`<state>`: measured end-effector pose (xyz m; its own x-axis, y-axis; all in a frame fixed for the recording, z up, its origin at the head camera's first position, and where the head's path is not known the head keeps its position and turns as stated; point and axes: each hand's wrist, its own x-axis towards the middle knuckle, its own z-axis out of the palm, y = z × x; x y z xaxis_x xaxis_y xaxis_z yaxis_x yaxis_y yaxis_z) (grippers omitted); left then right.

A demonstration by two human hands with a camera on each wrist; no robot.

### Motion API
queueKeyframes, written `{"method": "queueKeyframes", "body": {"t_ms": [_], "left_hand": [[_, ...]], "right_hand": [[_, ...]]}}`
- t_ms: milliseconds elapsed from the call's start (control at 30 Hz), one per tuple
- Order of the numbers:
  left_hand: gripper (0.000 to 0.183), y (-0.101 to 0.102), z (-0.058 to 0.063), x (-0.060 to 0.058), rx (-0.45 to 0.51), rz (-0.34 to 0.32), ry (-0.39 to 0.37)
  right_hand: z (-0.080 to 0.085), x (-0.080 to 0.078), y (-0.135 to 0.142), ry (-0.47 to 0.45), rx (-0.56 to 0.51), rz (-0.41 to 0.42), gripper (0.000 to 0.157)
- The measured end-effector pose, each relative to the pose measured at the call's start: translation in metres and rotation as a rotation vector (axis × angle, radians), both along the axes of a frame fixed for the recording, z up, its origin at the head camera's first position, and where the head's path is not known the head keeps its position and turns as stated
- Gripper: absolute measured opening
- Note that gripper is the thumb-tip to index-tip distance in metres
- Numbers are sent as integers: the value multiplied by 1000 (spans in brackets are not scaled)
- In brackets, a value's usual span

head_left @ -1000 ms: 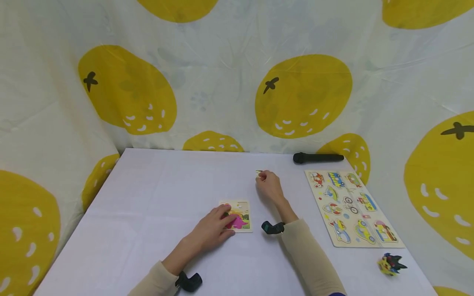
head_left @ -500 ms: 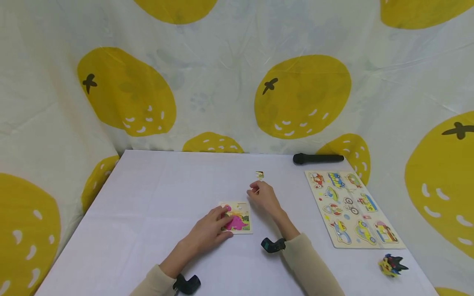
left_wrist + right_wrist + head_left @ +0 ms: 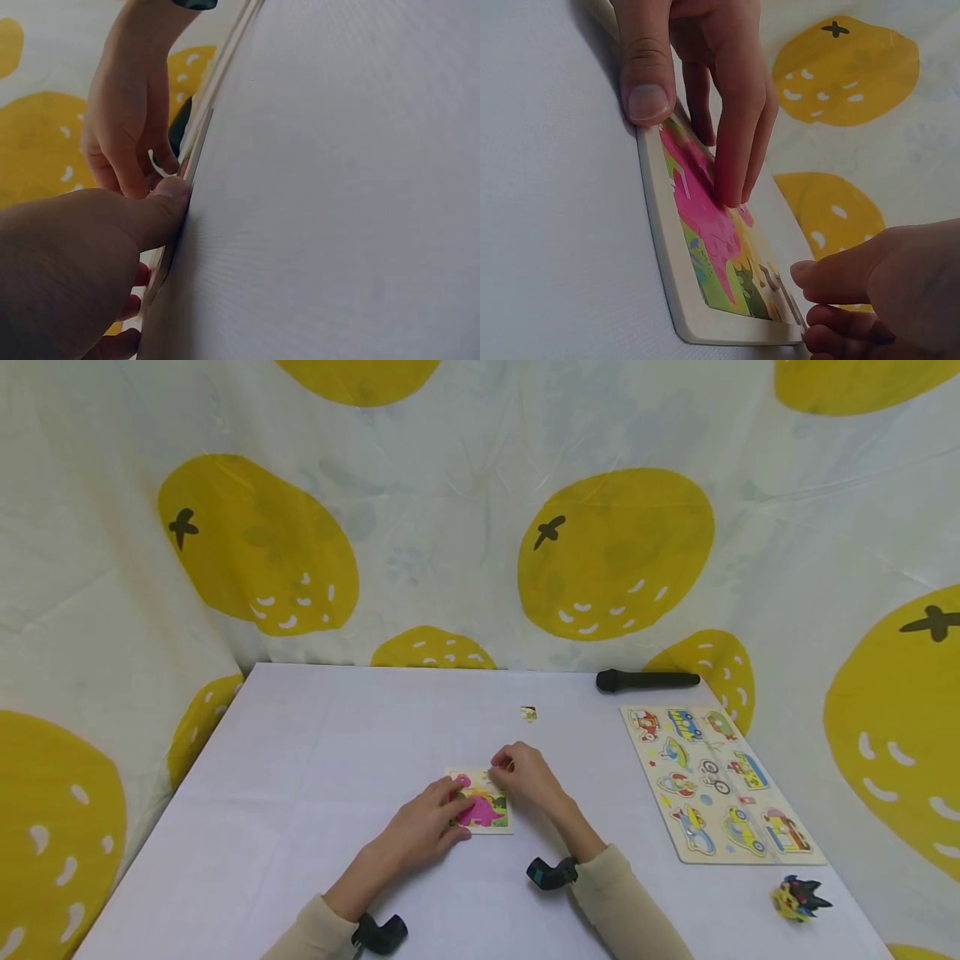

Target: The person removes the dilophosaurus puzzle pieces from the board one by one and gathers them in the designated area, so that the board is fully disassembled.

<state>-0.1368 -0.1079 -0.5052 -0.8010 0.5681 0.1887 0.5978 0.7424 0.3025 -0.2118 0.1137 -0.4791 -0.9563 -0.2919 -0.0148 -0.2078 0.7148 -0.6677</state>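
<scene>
A small square dinosaur puzzle (image 3: 483, 812) in a pale wooden frame lies on the white table. My left hand (image 3: 426, 822) grips its left side, thumb at the near edge and fingers over the pink dinosaur picture. At the far right corner is my right hand (image 3: 528, 777), thumb and fingertips brought together over the frame. They pinch a small puzzle piece, mostly hidden by the fingers; its thin edge (image 3: 155, 160) shows in the left wrist view. In the right wrist view, the right fingertips are right at the frame's corner. Another small puzzle piece (image 3: 528, 713) lies beyond the right hand.
To the right lies a large wooden puzzle board (image 3: 712, 785) with vehicle pictures. A black microphone (image 3: 648, 681) rests near the table's back edge. A small yellow and black figurine (image 3: 799, 898) stands at the right. A fruit-print curtain (image 3: 442, 527) hangs behind the table.
My right hand has come back from the loose piece near the table's back toward the puzzle's far right corner. The left hand has stayed on the puzzle.
</scene>
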Motion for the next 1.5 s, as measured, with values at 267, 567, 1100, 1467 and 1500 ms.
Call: {"method": "queueKeyframes", "body": {"t_ms": [267, 567, 1100, 1467, 1500], "left_hand": [[56, 2, -1, 2, -40, 13, -23], [52, 4, -4, 2, -48, 16, 23], [52, 4, -1, 4, -71, 28, 6], [53, 4, 0, 4, -92, 47, -22], [53, 4, 0, 4, -90, 48, -24]], "right_hand": [[-2, 0, -1, 0, 98, 59, 9], [-5, 2, -2, 23, 108, 103, 9], [-3, 4, -3, -41, 61, 86, 7], [-2, 0, -2, -93, -72, 89, 20], [-2, 0, -2, -102, -77, 92, 22]]}}
